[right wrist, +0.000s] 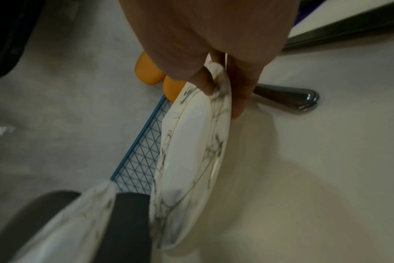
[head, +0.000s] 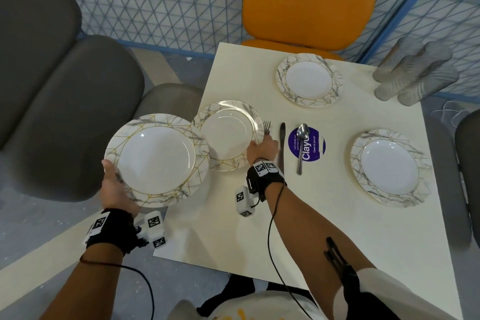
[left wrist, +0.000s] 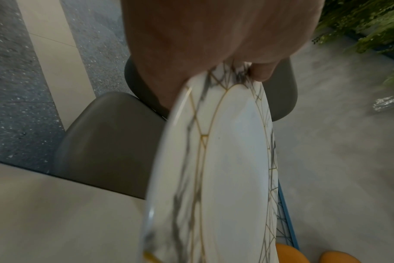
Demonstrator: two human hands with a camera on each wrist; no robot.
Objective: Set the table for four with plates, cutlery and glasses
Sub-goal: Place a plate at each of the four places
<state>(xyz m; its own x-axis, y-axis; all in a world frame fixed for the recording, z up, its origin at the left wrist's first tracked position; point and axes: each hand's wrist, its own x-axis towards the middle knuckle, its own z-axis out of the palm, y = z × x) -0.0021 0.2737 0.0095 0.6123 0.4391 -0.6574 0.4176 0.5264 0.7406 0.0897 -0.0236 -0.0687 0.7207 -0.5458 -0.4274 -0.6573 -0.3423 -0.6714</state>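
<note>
My left hand (head: 114,184) grips the near rim of a marble-patterned plate (head: 155,160) held in the air off the table's left edge; the left wrist view shows the same plate (left wrist: 225,169) edge-on under the thumb. My right hand (head: 262,148) pinches the right rim of a second plate (head: 226,135), tilted above the cream table (head: 324,216), seen again in the right wrist view (right wrist: 187,160). Two more plates lie flat: one at the far side (head: 309,79), one at the right (head: 389,167). A fork (head: 267,127), knife (head: 282,145) and spoon (head: 302,148) lie mid-table.
Several clear ribbed glasses (head: 413,75) cluster at the table's far right corner. A purple round sticker (head: 307,144) lies under the spoon. Grey chairs (head: 65,112) stand to the left, an orange chair (head: 309,5) beyond the table, and a blue mesh fence (head: 161,0) behind.
</note>
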